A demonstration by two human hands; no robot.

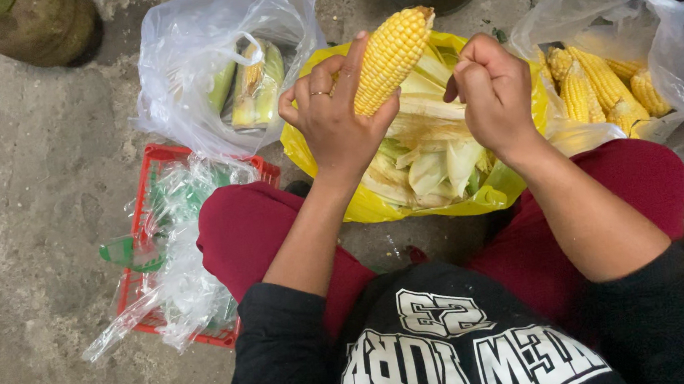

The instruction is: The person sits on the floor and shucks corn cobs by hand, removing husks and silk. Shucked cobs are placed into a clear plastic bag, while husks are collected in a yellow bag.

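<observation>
Both hands are up over the yellow bag (360, 207). My left hand (333, 121) is clamped on the cob (390, 60), its long axis tilted up and to the right. My right hand (494, 91), curled shut, sits just beside it.

Red basket (154, 162) — crumpled clear plastic (185, 268) inside.

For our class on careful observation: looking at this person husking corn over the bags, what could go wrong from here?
1. The left hand grips only the lower part of the corn cob; it might slip onto the concrete floor.
2. The yellow bag looks full of husks; more could spill over.
</observation>
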